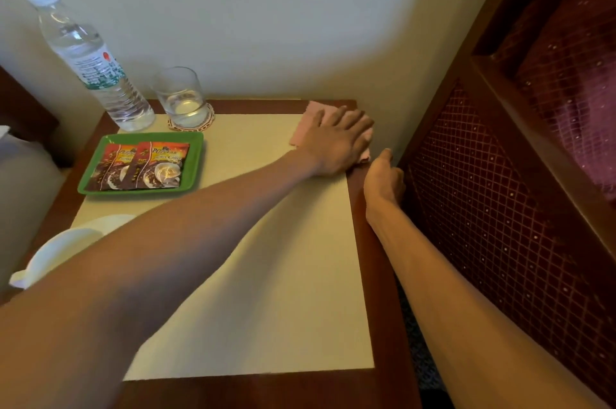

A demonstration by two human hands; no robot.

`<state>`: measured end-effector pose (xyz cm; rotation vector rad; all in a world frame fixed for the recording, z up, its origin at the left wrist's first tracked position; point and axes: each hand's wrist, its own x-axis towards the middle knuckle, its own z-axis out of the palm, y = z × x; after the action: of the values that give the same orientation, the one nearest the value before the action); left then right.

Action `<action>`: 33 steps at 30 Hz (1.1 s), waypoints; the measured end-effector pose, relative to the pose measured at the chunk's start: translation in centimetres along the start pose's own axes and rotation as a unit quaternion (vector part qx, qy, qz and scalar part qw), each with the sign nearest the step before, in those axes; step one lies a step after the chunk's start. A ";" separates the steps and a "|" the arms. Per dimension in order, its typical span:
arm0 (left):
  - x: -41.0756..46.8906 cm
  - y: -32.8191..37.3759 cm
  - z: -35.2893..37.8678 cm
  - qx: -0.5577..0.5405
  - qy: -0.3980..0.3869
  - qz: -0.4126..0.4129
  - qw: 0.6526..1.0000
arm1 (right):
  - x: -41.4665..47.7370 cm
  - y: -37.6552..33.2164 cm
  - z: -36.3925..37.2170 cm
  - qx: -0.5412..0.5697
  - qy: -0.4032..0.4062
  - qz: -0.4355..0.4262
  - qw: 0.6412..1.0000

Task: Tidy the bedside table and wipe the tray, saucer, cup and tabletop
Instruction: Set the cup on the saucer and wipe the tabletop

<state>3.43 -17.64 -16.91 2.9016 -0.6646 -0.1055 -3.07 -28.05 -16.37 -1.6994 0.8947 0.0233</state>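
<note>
The left fingers (353, 118) lie straight and slightly spread, pressed flat on a folded pink cloth (315, 115), grasping nothing. The cloth sits at the far right corner of the table (266, 275), partly on its dark wooden rim and partly on its pale cream top. The left hand (336, 140) covers most of the cloth, palm down, and its bare forearm runs diagonally across the table from the near left corner.

The right hand (383, 181) rests on the table's right rim, just nearer than the cloth, with the thumb lying along the wood. Its fingers bend over the rim and drop out of sight down the table's side, so I cannot tell whether they clamp the edge or only hang there.

A green tray (196, 155) stands on the far left part of the table and holds 2 coffee sachets (140, 165) lying flat side by side. Behind the tray, at the table's far edge, a drinking glass (181, 98) with a little water stands on a lacy coaster (210, 118), and a clear plastic water bottle (90, 55) with a white cap stands beside it at the far left corner. At the table's left edge, nearer than the tray, a white cup (56, 252) and a white saucer (113, 220) show partly from behind the left forearm. A dark red quilted headboard (500, 191) stands close along the table's right side.
</note>
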 end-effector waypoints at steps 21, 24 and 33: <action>-1.1 -0.4 0.0 -0.020 0.014 -0.067 0.997 | -2.0 -0.6 -0.5 -0.036 -0.002 -0.021 0.999; -6.0 0.7 0.6 -0.011 0.017 -0.042 0.999 | -2.5 -0.6 -0.8 -0.048 -0.014 -0.025 0.998; -8.0 -6.8 -0.6 0.021 0.008 -0.079 0.997 | -1.7 -0.1 -0.1 -0.103 -0.012 -0.056 0.993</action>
<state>-0.80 -7.97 -17.20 2.9877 -0.4402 -0.0881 -4.30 -27.23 -15.49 -1.9365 0.7997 0.0623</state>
